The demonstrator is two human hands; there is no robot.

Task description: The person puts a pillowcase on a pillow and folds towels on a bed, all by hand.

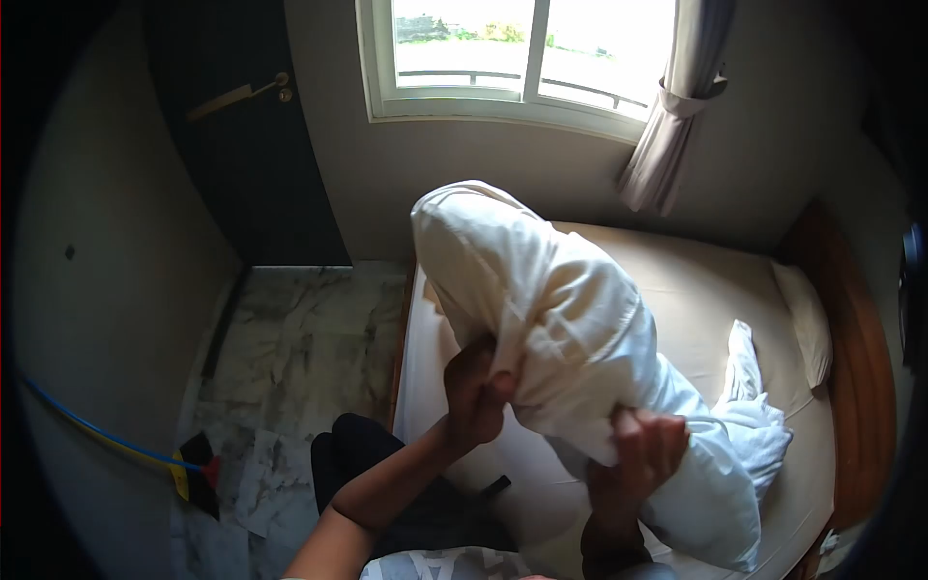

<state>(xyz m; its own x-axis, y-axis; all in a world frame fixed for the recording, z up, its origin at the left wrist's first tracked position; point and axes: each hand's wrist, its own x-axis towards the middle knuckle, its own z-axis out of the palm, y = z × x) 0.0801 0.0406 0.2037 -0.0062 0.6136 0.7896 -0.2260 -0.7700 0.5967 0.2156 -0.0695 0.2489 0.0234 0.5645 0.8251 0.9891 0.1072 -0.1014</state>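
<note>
A white pillow (570,329) in a loose, creased pillowcase is held up over the bed, slanting from upper left to lower right. My left hand (476,391) is closed on the cloth along its near edge. Farther right, my right hand (650,449) has its fingers curled into the fabric. The pillow's lower right end (710,503) hangs past my right hand. Folds hide where the case ends. A crumpled white cloth (759,430) lies on the bed beyond it.
The bed (667,266) has a pale sheet, a wooden headboard (851,367) and another pillow (804,314). A small dark object (495,486) lies near my leg. A broom (198,469) leans at left, near a dark door (246,145). A window (527,58) and tied curtain (677,116) stand behind.
</note>
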